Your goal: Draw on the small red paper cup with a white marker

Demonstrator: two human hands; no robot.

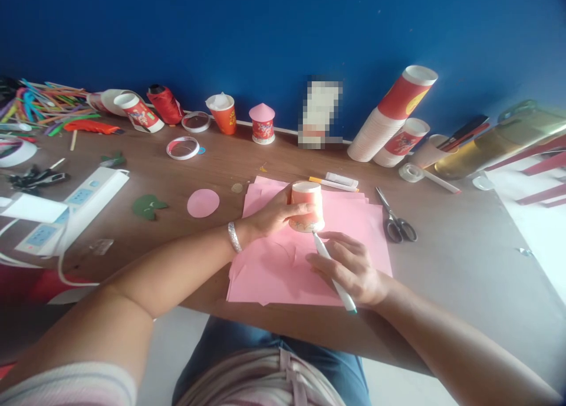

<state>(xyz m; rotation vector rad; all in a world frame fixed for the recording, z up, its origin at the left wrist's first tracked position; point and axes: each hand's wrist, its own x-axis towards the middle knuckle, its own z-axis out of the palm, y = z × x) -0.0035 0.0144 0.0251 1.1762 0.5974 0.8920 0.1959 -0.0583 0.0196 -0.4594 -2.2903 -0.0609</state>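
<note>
Held upside down in my left hand [276, 213] is a red and white paper cup [305, 203], its base facing up. A scalloped line is visible near its lower rim. My right hand [347, 264] is closed around a white marker [331, 264] with a teal end, and the marker's tip is at the cup's lower edge. Under both hands lies a stack of pink paper [265, 270]. An orange-and-white marker [336, 185] and a white cap-like piece [342, 179] lie at the stack's far edge.
Scissors [395, 220] lie right of the paper. A pink circle [203, 203], a green paper cutout [149, 206] and a white power strip [75, 211] are on the left. Along the blue wall stand a pink-roofed cup [262, 123], stacked cups [389, 120] and a bottle [495, 141].
</note>
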